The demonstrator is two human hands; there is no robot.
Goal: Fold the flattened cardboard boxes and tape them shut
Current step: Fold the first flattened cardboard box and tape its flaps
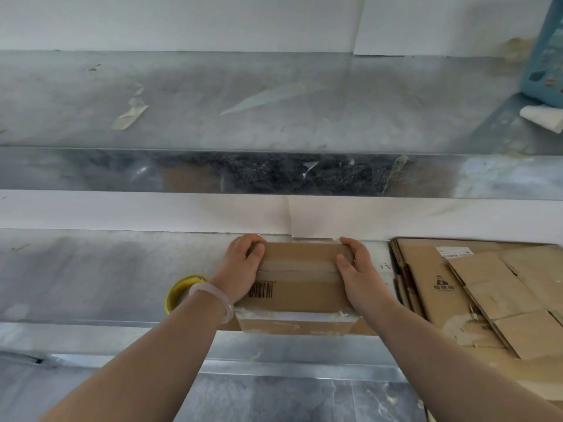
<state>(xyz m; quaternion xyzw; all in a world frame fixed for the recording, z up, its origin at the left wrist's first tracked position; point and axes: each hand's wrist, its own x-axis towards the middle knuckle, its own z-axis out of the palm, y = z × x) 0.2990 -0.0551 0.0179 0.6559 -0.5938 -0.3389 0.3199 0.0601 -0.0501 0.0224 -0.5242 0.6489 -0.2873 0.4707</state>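
I see both arms stretched forward, left hand (243,266) and right hand (356,271) with fingers curled round the ends of the taped cardboard box (300,296), gripping it. Box sits on the metal worktop (91,269) at its near edge. Yellow tape roll (179,292) just left, flattened boxes (475,296) stacked right. Barcode (260,289) on box top; print on the stack unreadable.

Single view: head camera, wide-angle, worn on me. It faces forward and down at a steep angle. My left hand (242,266) and right hand (355,269) hold the box (301,287) low-centre, close to the lens. The bench (91,269) spans the lower frame. The shelf (274,117) and wall (182,19) lie farther off, filling the top.
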